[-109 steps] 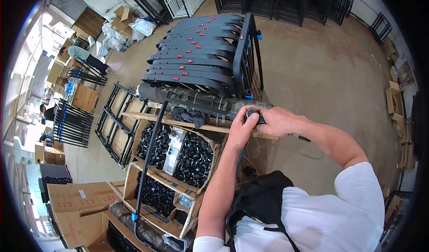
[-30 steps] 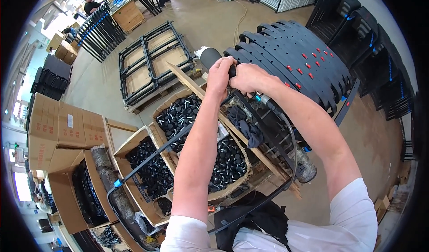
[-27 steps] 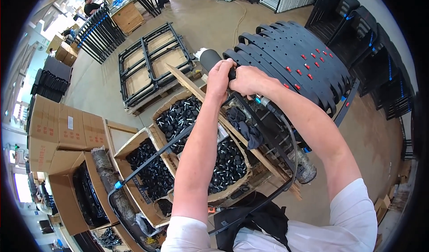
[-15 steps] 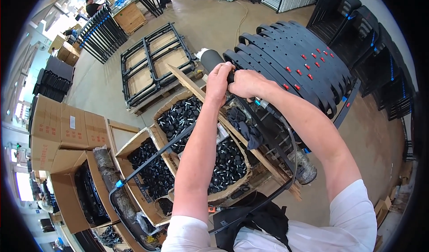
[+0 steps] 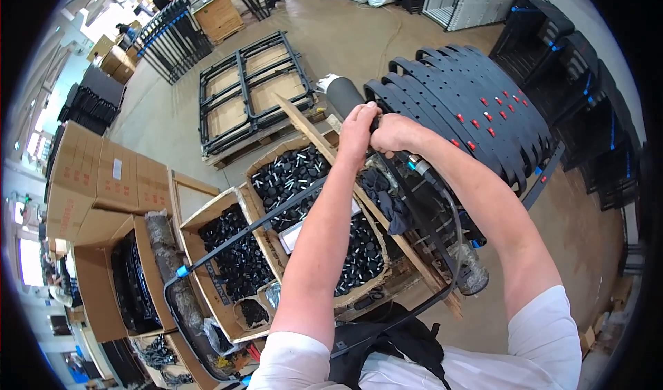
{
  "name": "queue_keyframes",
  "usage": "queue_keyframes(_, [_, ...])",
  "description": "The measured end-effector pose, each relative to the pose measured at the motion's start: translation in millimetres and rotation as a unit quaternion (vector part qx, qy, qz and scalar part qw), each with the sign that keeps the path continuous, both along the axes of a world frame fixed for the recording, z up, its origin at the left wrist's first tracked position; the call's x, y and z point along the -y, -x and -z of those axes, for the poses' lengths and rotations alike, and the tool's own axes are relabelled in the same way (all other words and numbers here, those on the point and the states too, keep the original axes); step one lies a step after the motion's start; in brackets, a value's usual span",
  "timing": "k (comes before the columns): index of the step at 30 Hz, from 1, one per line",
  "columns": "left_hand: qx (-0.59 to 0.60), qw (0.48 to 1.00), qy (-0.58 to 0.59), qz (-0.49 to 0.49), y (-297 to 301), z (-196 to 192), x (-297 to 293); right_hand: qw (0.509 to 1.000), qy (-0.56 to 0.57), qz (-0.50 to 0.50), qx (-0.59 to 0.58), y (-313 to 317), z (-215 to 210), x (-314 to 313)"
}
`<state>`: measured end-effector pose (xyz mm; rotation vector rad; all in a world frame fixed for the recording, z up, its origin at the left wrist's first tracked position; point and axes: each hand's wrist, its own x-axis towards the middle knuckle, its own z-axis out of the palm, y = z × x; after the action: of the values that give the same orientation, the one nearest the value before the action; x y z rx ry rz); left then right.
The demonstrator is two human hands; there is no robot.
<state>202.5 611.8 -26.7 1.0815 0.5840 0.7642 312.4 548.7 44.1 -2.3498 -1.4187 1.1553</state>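
Observation:
My left hand [image 5: 357,136] and my right hand [image 5: 395,132] are closed side by side, arms stretched out ahead. A small black part [image 5: 375,123] shows between them; its kind is mostly hidden by the fingers. Just beyond the hands lies a dark grey cylinder [image 5: 347,97] with a white end. Under my right wrist is a metal air fitting [image 5: 423,169] with a blue ring, joined to a hose [image 5: 457,225]. A bent black tube frame [image 5: 228,246] passes beneath my left forearm. To the right of my hands sits a stack of curved black slats [image 5: 456,93] with red plugs.
Cardboard boxes of black-headed bolts [image 5: 286,176] and small black parts [image 5: 235,259] stand below, beside a wooden plank [image 5: 311,131]. A dark cloth [image 5: 387,200] hangs near the plank. Black frames [image 5: 252,89] lie on a pallet ahead. Taped cartons [image 5: 107,172] stand left.
The whole view has shifted, so the scene sits slightly farther right and lower at the top. Both hands stay closed together at the same place by the grey cylinder.

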Motion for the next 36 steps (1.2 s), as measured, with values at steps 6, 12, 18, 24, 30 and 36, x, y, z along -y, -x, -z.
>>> queue_keyframes(6, [0.022, 0.999, -0.024, -0.007, 0.8, -5.4, 2.8, 0.998, -0.042, -0.004, -0.037, 0.7, -5.9, 2.3])
queue_keyframes(12, [-0.006, 0.999, -0.028, -0.022, 2.7, -20.0, 2.5, 0.999, -0.032, 0.018, 0.004, 3.5, -11.4, 1.4])
queue_keyframes(18, [0.014, 0.998, -0.04, -0.049, 100.2, -47.6, 8.9, 0.993, -0.016, -0.065, 0.096, 113.5, -79.6, 14.2])
queue_keyframes(24, [-0.025, 0.989, -0.029, -0.143, 273.6, -40.6, 0.3, 0.977, -0.046, -0.187, 0.095, 255.9, -55.3, -13.3])
queue_keyframes(30, [-0.031, 0.986, -0.01, -0.165, 368.3, -32.7, -11.8, 0.977, -0.046, -0.187, 0.09, 351.2, -53.8, -23.2])
queue_keyframes(36, [-0.002, 0.988, -0.015, -0.156, 394.8, -16.3, -18.8, 0.976, -0.048, -0.176, 0.12, 385.7, -41.9, -27.7])
